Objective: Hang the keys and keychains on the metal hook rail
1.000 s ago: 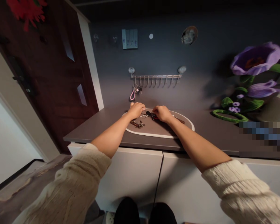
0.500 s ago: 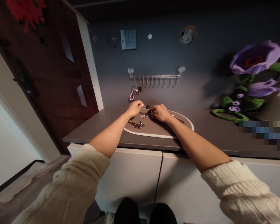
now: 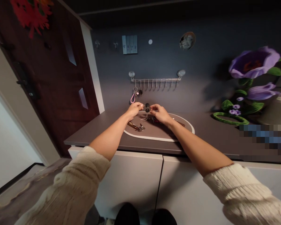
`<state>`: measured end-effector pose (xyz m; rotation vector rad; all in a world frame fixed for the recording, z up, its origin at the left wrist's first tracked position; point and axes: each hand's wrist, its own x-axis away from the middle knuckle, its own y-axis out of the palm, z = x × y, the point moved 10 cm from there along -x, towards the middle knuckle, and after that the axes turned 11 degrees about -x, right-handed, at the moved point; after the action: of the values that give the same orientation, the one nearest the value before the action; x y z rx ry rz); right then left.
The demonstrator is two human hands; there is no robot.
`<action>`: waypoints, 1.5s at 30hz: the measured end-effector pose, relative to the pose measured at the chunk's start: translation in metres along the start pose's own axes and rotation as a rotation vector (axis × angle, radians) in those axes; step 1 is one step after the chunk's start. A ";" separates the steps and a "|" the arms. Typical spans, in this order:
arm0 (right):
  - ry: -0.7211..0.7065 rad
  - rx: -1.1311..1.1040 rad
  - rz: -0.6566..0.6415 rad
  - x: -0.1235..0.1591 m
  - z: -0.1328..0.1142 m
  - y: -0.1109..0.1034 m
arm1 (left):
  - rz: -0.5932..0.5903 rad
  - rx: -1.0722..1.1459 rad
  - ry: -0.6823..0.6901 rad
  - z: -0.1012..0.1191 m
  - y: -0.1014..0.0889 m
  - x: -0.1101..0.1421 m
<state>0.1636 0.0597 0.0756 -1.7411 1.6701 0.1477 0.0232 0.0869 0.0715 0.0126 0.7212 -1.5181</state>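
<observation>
My left hand (image 3: 134, 110) is closed in a pinch at the left side of a small bunch of keys with round black heads (image 3: 147, 107), raised just above a brown oval mat (image 3: 152, 135) with a pale rim. From the right, my right hand (image 3: 159, 113) has its fingertips pinched at the same black-headed keys. Exactly where each fingertip grips is too small to make out. On the mat below lie other metal keys (image 3: 144, 119). Nearer my left forearm lies a brown strap keychain with metal clasp (image 3: 137, 127). A brown item (image 3: 179, 123) shows partly behind my right wrist.
A clear hook rail (image 3: 156, 80) is mounted on the dark wall, with a pink-looped key set (image 3: 133, 97) and dark keys (image 3: 140, 92) hanging at its left end. Purple fabric flowers (image 3: 254, 64) stand right on the counter (image 3: 208, 137). A dark red door (image 3: 58, 81) is left.
The black-headed keys have risen off the mat between my hands, their two heads now apart, one above the other. My right hand has lifted slightly. The view has tilted slightly.
</observation>
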 end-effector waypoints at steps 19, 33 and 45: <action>0.081 -0.544 -0.015 0.002 0.003 0.005 | 0.018 0.156 -0.010 -0.001 -0.002 0.000; 0.025 -0.431 0.097 -0.002 0.005 -0.012 | -0.023 -0.035 0.046 0.006 0.001 0.009; -0.042 -0.258 0.150 -0.015 0.001 -0.028 | -0.026 -0.649 0.181 0.022 0.012 0.018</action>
<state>0.1869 0.0708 0.0940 -1.7817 1.8147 0.4846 0.0415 0.0620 0.0757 -0.3518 1.3371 -1.2569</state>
